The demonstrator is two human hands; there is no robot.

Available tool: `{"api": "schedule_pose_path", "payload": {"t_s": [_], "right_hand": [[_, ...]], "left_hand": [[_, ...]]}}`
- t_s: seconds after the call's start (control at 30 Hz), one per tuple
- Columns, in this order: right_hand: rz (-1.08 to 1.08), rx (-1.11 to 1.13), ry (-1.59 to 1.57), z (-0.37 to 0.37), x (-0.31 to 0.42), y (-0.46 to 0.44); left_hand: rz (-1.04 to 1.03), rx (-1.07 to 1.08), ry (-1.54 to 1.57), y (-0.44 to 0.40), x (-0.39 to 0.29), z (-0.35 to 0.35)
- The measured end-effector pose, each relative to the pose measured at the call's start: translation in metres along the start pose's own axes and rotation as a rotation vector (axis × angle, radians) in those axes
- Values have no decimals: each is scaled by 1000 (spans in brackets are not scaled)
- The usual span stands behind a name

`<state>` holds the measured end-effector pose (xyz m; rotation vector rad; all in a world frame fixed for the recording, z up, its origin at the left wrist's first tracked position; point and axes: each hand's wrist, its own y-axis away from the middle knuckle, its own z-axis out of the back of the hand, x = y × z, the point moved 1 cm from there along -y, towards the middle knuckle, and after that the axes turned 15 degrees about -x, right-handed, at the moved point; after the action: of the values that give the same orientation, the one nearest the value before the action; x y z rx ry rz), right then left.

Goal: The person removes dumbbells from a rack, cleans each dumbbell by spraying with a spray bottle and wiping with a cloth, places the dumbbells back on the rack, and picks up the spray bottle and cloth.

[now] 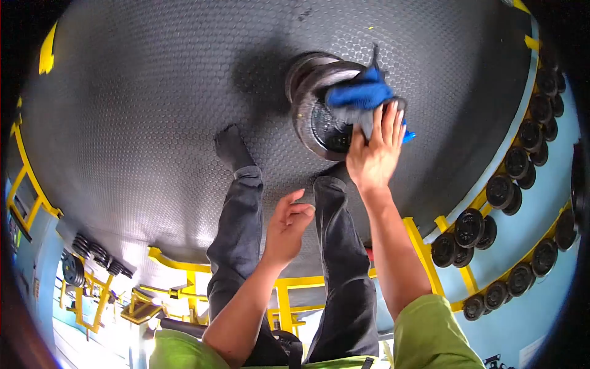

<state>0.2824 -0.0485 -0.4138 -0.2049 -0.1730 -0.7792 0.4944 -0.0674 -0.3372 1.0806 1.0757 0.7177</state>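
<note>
A black dumbbell with round weight plates stands on the dark floor in front of my feet. My right hand presses a blue and grey cloth against the dumbbell's upper right side, fingers stretched over the fabric. The cloth is a little blurred and covers part of the plate face and the handle area. My left hand hovers above my legs, well short of the dumbbell. Its fingers are loosely bent and apart, with nothing in them.
Black textured rubber mat covers the floor. On the right, a yellow rack carries several round-plate dumbbells in two rows along a light blue wall. Yellow-framed gym equipment and more weights stand at the lower left.
</note>
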Motion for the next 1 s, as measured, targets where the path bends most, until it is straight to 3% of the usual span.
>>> {"api": "schedule_pose_path", "payload": {"t_s": [0.07,0.13,0.2,0.33,0.4,0.47,0.53,0.57,0.6,0.67,0.73,0.8,0.9,0.97,1.0], "right_hand": [[34,-21,-36,-8,31,-10],[100,95,-137,2,35,1],[116,234,-153,20,19,20],[191,163,67,47,-33,41],[63,-65,-19,35,-39,19],[-263,-183,-33,16,-22,-20],[-341,-229,-327,5,11,-43],[-181,-224,-229,2,3,-37],[-179,-220,-226,7,-9,-30],[-432,-88,-506,38,-36,-15],[-496,13,-306,90,-43,-8],[-375,32,-395,130,-49,-5],[-28,-15,-142,149,-43,-18],[-37,-18,-201,118,-27,-30],[-53,85,-155,93,-26,-30]], "left_hand": [[47,42,23,-1,-3,1],[44,32,49,-4,-11,1],[43,24,66,-6,-18,6],[54,2,130,-11,-25,10],[73,-10,143,-11,-21,10],[40,16,119,-9,-18,7],[63,7,137,-7,-24,6],[86,-4,157,-5,-26,6],[90,-3,159,-5,-26,6],[93,-4,159,-6,-27,5],[85,-7,140,-6,-26,3],[80,-16,113,-5,-25,1],[59,-19,100,-4,-24,-4],[79,6,72,-4,-21,-5],[76,8,68,-4,-20,-4]]}}
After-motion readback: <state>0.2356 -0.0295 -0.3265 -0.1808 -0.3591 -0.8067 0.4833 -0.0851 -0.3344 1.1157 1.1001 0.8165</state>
